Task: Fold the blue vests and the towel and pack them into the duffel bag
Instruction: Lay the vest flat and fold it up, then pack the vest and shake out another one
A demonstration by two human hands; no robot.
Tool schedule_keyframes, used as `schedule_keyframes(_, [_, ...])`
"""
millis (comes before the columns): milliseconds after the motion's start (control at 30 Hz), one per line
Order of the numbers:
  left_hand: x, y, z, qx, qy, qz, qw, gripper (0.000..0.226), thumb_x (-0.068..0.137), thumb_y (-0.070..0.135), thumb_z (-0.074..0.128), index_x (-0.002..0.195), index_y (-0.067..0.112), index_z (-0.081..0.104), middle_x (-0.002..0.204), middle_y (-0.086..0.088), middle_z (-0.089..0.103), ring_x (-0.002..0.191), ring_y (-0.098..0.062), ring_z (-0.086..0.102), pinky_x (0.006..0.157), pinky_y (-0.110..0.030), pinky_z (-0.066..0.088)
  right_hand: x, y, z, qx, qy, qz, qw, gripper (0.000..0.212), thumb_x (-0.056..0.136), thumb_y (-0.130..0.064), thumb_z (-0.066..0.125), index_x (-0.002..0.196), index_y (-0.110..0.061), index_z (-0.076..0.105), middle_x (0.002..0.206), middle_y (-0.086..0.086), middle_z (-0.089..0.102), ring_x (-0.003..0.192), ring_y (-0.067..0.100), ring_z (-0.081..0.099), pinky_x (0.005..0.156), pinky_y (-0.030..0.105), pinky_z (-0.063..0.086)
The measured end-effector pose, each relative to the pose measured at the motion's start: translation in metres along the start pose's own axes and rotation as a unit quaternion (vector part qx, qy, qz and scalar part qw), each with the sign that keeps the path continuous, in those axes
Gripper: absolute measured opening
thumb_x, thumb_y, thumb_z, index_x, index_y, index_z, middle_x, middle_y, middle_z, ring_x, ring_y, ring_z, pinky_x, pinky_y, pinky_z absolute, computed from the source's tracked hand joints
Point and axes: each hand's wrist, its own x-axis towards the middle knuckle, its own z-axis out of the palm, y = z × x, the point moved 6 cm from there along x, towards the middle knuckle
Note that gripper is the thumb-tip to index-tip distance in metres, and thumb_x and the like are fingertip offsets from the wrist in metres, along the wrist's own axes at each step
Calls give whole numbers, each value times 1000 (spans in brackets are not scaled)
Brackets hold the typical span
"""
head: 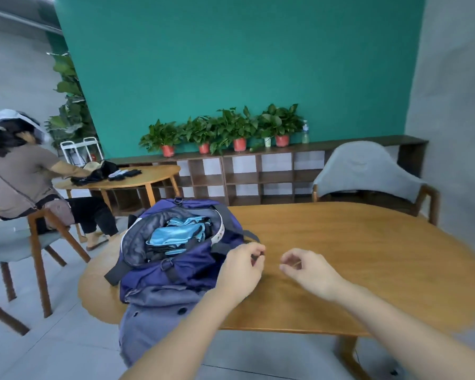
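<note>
The soft purple duffel bag (176,259) sits open on the round wooden table (354,256). Folded light blue vests (176,234) lie inside the bag. I cannot tell if the towel is in there too. The bag is not zipped, so the packing looks almost done. The left hand (242,270) pinches the bag's dark strap at the bag's near end. The right hand (307,270) hovers just beside the bag, fingers loosely curled, holding nothing.
</note>
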Motion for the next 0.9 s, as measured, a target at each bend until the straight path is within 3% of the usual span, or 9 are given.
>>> schedule_keyframes(133, [-28, 77, 79, -30, -72, 41, 996, 22, 95, 30, 61, 115, 33, 70, 94, 18, 70, 85, -3, 64, 88, -29, 53, -73, 71, -49, -12, 33, 50, 998, 3, 93, -28, 68, 95, -27, 69, 91, -7, 73, 86, 6, 67, 74, 10, 46])
schedule_keyframes(233, [-52, 135, 140, -53, -144, 68, 986, 22, 94, 35, 60, 115, 38, 68, 90, 21, 68, 89, -7, 65, 89, -31, 54, -130, 120, -81, -15, 53, 94, 994, 7, 93, -23, 67, 89, -20, 72, 76, -4, 73, 66, 1, 65, 65, 14, 47])
schedule_keyframes(333, [-79, 183, 202, -52, -226, 106, 967, 25, 94, 35, 59, 118, 38, 65, 95, 16, 73, 93, -13, 67, 88, -36, 56, -181, 162, -109, -34, 74, 133, 988, 16, 93, -23, 64, 80, -19, 71, 68, -3, 72, 59, 0, 61, 60, 14, 43])
schedule_keyframes(467, [-111, 227, 274, -46, -295, 139, 944, 27, 94, 30, 63, 121, 31, 66, 99, 7, 75, 93, -17, 68, 85, -36, 56, -232, 228, -132, -42, 91, 204, 974, 21, 89, -18, 62, 73, -30, 66, 65, -8, 69, 64, 4, 64, 63, 16, 48])
schedule_keyframes(567, [-130, 232, 332, -20, -351, 124, 928, 30, 94, 29, 62, 123, 28, 65, 103, 0, 73, 99, -21, 66, 88, -38, 55, -261, 285, -133, -20, 88, 268, 959, 15, 88, -17, 60, 81, -24, 71, 73, -5, 72, 68, 4, 68, 68, 18, 54])
schedule_keyframes(733, [-144, 220, 417, 15, -422, 88, 902, 35, 96, 29, 60, 130, 23, 62, 118, -5, 68, 116, -23, 59, 96, -39, 53, -300, 384, -110, 18, 82, 367, 927, 17, 89, -11, 56, 84, -16, 71, 82, -2, 73, 75, 17, 71, 77, 36, 60])
schedule_keyframes(800, [-146, 209, 446, 30, -432, 73, 898, 35, 97, 30, 59, 131, 22, 63, 118, -4, 68, 112, -22, 61, 95, -38, 53, -311, 417, -97, 31, 71, 400, 913, 16, 89, -10, 55, 86, -15, 70, 85, -2, 73, 73, 13, 71, 74, 33, 60])
schedule_keyframes(900, [-148, 186, 488, 54, -453, 45, 889, 34, 97, 33, 62, 128, 20, 64, 112, -4, 69, 100, -22, 65, 88, -36, 56, -316, 460, -80, 28, 50, 436, 898, 16, 88, -14, 53, 80, -16, 66, 82, -1, 71, 76, 19, 69, 68, 29, 56])
